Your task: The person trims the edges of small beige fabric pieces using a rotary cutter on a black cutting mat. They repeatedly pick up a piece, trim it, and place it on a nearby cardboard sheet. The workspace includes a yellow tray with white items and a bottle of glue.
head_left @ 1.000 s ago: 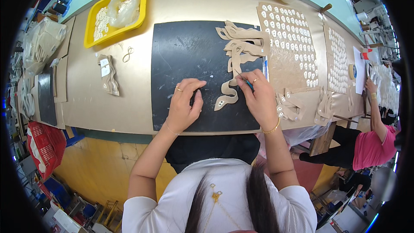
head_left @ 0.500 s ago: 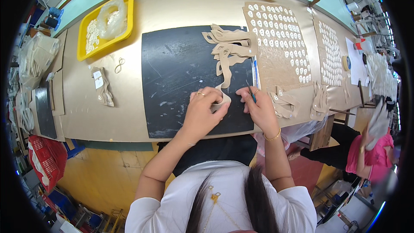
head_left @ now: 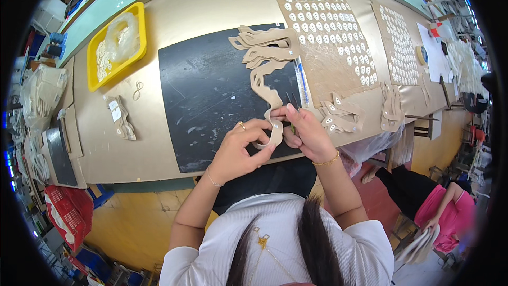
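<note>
My left hand is closed on one end of a beige fabric strip, which curls between thumb and fingers over the front of the black mat. From there the strip runs wavily back towards a stack of similar beige strips at the mat's far right. My right hand grips slim, dark-tipped tweezers, their points facing away from me. Its thumb and forefinger meet the strip's edge beside my left fingers. A small pale mark shows on the held end.
Brown sheets bearing rows of small white oval pieces lie to the right. Nearer are loose beige strips. At the left stand a yellow tray of white pieces and a tagged strip bundle. A person in pink is at the right.
My right hand has come in from beside the strip to touch it, with the tweezers still held. The left hand keeps its hold. The whole view has shifted slightly.
</note>
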